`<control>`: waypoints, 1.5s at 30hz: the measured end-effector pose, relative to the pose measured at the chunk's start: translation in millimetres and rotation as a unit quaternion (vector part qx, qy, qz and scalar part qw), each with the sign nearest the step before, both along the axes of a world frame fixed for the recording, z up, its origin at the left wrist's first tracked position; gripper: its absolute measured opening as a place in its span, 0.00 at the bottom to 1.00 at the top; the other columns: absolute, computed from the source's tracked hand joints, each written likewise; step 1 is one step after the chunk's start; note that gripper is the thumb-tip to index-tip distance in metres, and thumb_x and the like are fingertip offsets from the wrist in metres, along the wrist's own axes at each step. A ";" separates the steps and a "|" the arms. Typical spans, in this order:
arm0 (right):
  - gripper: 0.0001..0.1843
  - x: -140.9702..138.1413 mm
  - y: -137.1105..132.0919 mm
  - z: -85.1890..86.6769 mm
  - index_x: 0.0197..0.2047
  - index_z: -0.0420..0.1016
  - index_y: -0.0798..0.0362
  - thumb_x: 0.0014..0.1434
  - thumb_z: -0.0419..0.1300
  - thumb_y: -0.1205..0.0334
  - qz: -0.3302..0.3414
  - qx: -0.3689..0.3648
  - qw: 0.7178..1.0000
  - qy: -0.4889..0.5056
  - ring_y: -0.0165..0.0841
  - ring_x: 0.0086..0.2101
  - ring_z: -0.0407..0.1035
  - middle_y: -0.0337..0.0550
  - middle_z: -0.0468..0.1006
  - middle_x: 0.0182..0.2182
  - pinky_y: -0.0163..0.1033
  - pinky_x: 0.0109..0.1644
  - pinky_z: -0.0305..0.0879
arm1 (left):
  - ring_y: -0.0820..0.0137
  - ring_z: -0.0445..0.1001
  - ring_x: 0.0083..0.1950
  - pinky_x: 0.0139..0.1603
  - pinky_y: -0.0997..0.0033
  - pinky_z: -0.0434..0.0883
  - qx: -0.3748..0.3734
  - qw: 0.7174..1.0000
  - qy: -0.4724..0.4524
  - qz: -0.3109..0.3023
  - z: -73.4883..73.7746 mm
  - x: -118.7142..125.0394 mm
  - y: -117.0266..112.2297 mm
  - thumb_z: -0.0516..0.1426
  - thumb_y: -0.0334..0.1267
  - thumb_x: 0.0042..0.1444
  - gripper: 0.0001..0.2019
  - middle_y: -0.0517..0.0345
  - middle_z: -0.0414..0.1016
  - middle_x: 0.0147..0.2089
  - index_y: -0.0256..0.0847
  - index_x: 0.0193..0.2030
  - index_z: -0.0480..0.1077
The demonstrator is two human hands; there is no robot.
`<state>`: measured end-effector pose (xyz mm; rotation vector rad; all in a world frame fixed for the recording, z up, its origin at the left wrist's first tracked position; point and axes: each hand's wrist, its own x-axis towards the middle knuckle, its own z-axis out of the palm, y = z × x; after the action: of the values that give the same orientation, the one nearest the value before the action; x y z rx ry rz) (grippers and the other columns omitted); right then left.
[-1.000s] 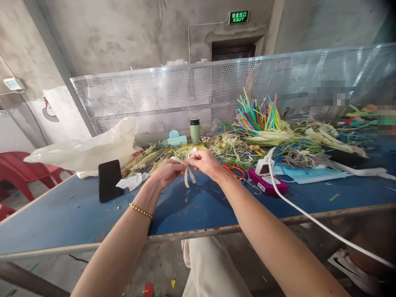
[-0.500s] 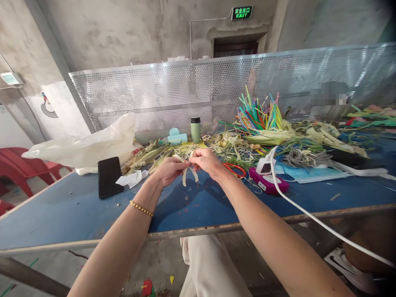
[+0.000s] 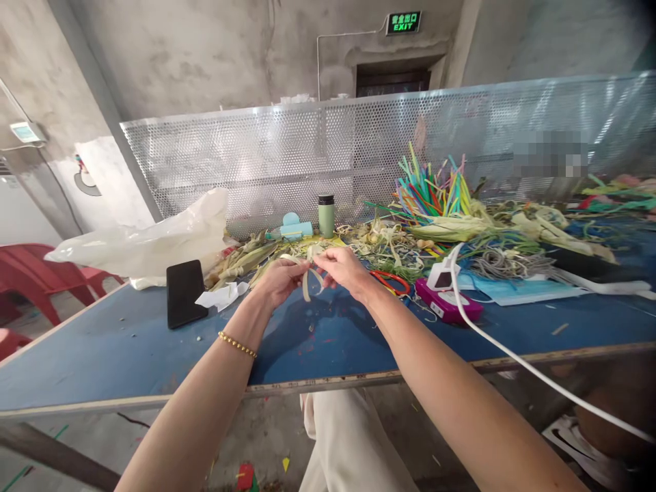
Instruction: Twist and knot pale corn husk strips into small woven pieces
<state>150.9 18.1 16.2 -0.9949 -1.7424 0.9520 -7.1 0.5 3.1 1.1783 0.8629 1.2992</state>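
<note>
A pale cream, flat strip (image 3: pixel 306 287), looped and curling, is pinched between my two hands above the blue table (image 3: pixel 328 342). My left hand (image 3: pixel 281 279), with a gold bead bracelet at the wrist, grips it between thumb and fingers. Close against it, my right hand (image 3: pixel 341 268) pinches the strip near the loop's top. The fingertips nearly meet, so the exact crossing of the strip is hidden. Behind the hands lies a heap of dried husks and fibres (image 3: pixel 384 242).
A black phone (image 3: pixel 184 294) and crumpled white paper (image 3: pixel 221 296) lie left. A green bottle (image 3: pixel 326 216) stands behind. To the right are a magenta box (image 3: pixel 445 301), a white cable (image 3: pixel 492 348), a blue mask (image 3: pixel 533 290) and colourful stems (image 3: pixel 430 188). Plastic sheeting (image 3: pixel 148 232) sits back left.
The camera view has shifted slightly. The strip's hanging loop has changed shape a little between my fingers; both hands keep their pinch in nearly the same place.
</note>
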 end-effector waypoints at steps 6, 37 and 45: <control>0.11 -7.1 -7.1 -1.8 0.26 0.71 0.57 0.61 0.61 0.70 0.043 -0.050 0.997 0.033 0.25 0.16 0.68 0.40 0.77 0.23 0.28 0.15 0.63 | 0.78 0.62 0.21 0.24 0.74 0.56 0.025 0.998 -0.032 0.044 -6.4 0.5 6.1 0.74 0.40 0.34 0.16 0.60 0.69 0.19 0.33 0.24 0.75; 0.12 -6.9 -1.5 -6.2 0.24 0.67 0.52 0.60 0.56 0.68 -0.022 0.124 0.977 -0.170 0.30 0.20 0.69 0.37 0.74 0.18 0.34 0.30 0.64 | 0.78 0.61 0.20 0.25 0.73 0.60 0.019 0.997 -0.029 0.073 -6.7 8.2 6.9 0.73 0.37 0.34 0.16 0.60 0.66 0.17 0.33 0.15 0.70; 0.10 -13.0 -0.1 -11.2 0.29 0.74 0.54 0.61 0.61 0.60 -0.134 0.258 0.935 -0.202 0.34 0.35 0.70 0.47 0.79 0.34 0.35 0.39 0.61 | 0.79 0.62 0.21 0.24 0.75 0.56 0.015 0.987 -0.095 0.129 -6.7 2.8 11.7 0.73 0.34 0.34 0.13 0.62 0.67 0.19 0.33 0.23 0.74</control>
<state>137.9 18.0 5.0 -1.0801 -1.9783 0.0942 -4.3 12.2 -3.6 0.9689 0.8780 1.6106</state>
